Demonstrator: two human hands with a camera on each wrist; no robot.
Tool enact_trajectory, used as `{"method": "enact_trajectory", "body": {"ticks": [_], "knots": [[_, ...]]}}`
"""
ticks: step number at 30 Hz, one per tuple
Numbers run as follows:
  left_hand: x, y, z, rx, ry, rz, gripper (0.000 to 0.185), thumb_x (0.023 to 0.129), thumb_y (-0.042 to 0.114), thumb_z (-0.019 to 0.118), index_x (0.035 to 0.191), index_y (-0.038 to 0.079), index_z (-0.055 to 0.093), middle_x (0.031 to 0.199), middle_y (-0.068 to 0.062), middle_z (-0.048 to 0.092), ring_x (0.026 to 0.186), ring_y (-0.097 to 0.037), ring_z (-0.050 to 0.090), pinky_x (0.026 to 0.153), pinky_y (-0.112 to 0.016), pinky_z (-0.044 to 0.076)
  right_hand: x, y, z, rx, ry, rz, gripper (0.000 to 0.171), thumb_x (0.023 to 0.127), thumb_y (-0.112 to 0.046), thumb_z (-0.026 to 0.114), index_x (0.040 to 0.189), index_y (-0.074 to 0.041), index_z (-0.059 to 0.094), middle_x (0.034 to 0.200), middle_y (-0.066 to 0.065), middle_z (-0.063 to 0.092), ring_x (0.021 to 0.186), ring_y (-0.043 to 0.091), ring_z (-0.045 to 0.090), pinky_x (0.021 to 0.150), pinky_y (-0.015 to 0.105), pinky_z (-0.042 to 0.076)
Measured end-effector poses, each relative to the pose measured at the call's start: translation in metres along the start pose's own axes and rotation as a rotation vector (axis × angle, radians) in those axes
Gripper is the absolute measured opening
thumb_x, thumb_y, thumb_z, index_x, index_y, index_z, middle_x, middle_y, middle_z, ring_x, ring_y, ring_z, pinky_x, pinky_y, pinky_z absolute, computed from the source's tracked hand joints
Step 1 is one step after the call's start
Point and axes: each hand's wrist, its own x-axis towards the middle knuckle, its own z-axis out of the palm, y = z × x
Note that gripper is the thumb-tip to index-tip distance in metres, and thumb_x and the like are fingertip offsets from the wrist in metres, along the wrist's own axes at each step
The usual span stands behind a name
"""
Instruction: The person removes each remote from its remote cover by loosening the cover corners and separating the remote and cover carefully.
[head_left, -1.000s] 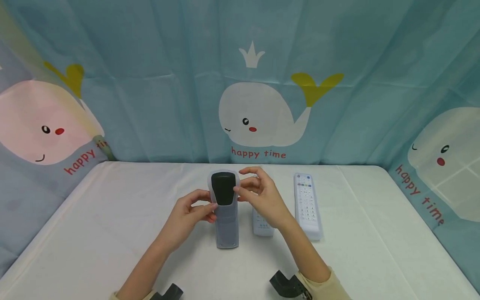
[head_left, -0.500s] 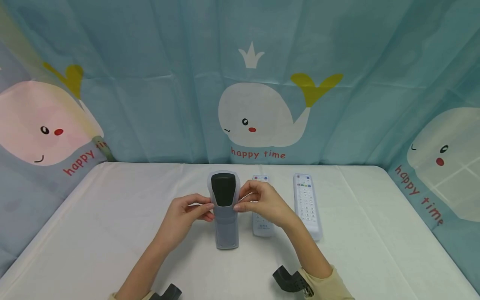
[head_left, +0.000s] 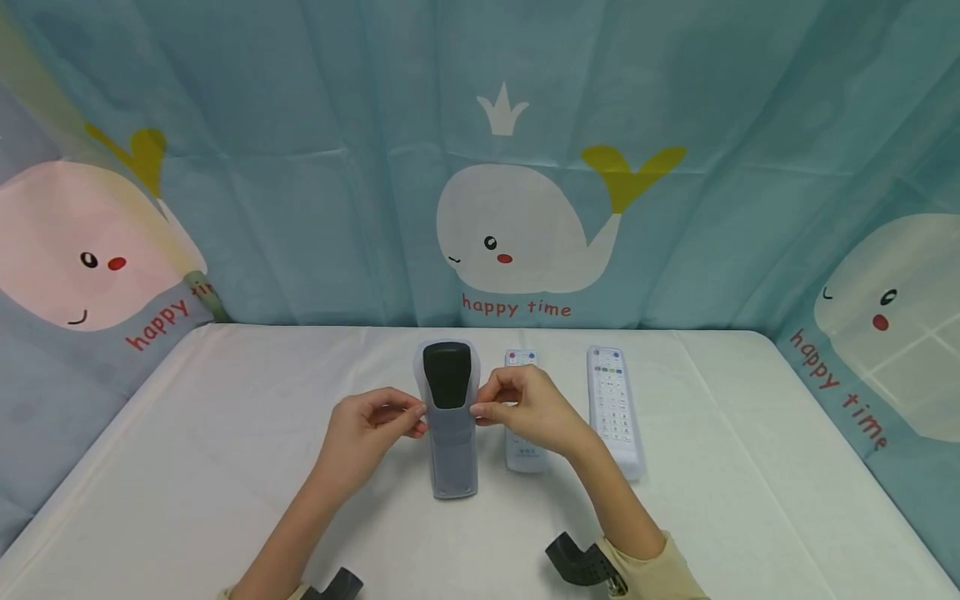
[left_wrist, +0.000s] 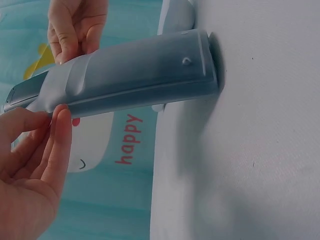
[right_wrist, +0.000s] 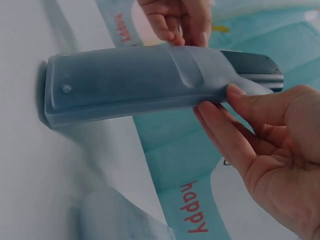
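Left hand (head_left: 372,423) at 9 o'clock, right hand (head_left: 525,406) at 3, each pinching cover (head_left: 452,454) edge, probably steadying dark remote (head_left: 447,374) upright on table (head_left: 225,433).

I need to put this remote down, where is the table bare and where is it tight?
Bare: the table beyond the left hand, and the strip right of the long white remote. Crowded: around the sleeved remote, right hand and small white remote.
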Motion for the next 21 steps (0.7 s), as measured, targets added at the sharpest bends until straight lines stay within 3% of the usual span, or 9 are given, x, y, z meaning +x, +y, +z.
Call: {"method": "enact_trajectory", "body": {"ticks": [6, 10, 17, 21], "knots": [[-0.002, 0.0, 0.001, 0.053, -0.002, -0.029, 0.01, 0.098, 0.006, 0.075, 0.102, -0.003, 0.076, 0.083, -0.009, 0.078, 0.077, -0.018, 0.076, 0.08, -0.023, 0.061, 0.0, -0.003, 0.003, -0.038, 0.002, -0.011, 0.012, 0.096, 0.006, 0.07, 0.086, 0.002, 0.065, 0.089, 0.011, 0.069, 0.086, 0.017, 0.073, 0.081, 0.031, 0.065], [-0.003, -0.003, 0.002, 0.06, -0.007, -0.036, 0.009, 0.098, 0.005, 0.074, 0.103, -0.002, 0.075, 0.083, -0.009, 0.078, 0.078, -0.022, 0.077, 0.08, -0.02, 0.06, 0.001, -0.001, 0.004, -0.057, -0.014, -0.008, 0.015, 0.095, 0.009, 0.068, 0.084, 0.001, 0.063, 0.09, 0.01, 0.068, 0.085, 0.016, 0.07, 0.082, 0.03, 0.064], [-0.004, -0.011, 0.003, 0.1, 0.036, -0.017, 0.004, 0.099, 0.001, 0.071, 0.101, 0.0, 0.073, 0.089, -0.008, 0.078, 0.079, -0.023, 0.078, 0.08, -0.021, 0.061, 0.004, 0.012, 0.017, -0.231, -0.085, -0.048, 0.022, 0.091, 0.01, 0.07, 0.078, -0.005, 0.061, 0.085, 0.003, 0.066, 0.081, 0.008, 0.062, 0.072, 0.02, 0.051], [-0.003, -0.013, 0.003, 0.082, 0.034, -0.009, 0.004, 0.101, 0.001, 0.069, 0.103, -0.001, 0.071, 0.088, -0.008, 0.077, 0.08, -0.021, 0.078, 0.082, -0.022, 0.061, 0.004, 0.013, 0.019, -0.218, -0.073, -0.039, 0.023, 0.092, 0.01, 0.071, 0.078, -0.005, 0.061, 0.086, 0.001, 0.066, 0.081, 0.008, 0.064, 0.071, 0.02, 0.052]]}}
